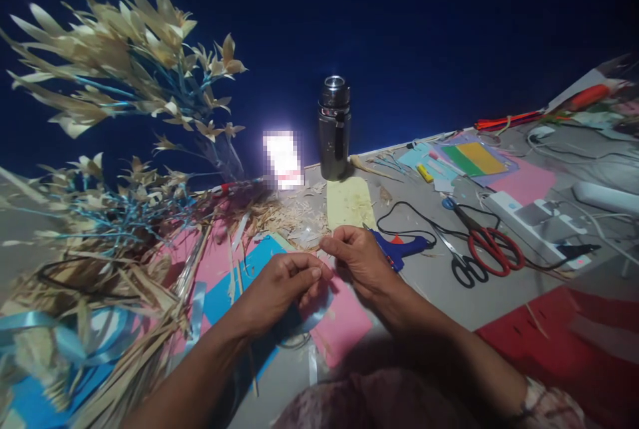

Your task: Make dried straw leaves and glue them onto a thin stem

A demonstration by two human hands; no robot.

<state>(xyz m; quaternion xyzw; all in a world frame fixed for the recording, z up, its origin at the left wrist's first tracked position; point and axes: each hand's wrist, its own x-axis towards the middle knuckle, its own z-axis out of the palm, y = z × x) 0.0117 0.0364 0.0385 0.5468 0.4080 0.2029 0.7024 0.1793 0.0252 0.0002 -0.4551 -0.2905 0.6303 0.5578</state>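
Observation:
Both hands meet over the middle of the table, their fingertips pinched close together. My left hand (287, 289) is closed with thumb against forefinger, above blue paper (222, 299) and pink paper (344, 329). My right hand (359, 259) is closed too, its thumb and forefinger pressed together. Whatever lies between the fingers is too small to make out. Just right of the right hand rests a blue glue gun (402, 249) with a black cord. A pale yellow sheet (349, 199) lies beyond the hands, under a steel flask (334, 133) standing upright at its far end.
On the left stand pale dried-leaf flowers on blue stems (164, 76), above dry husk strips (154, 322) and light blue ribbon (64, 336). To the right lie red-handled scissors (492, 249), black-handled scissors (466, 269) and a white power strip (524, 223). Wood-coloured shavings (299, 213) are scattered near a bright blurred screen (283, 156).

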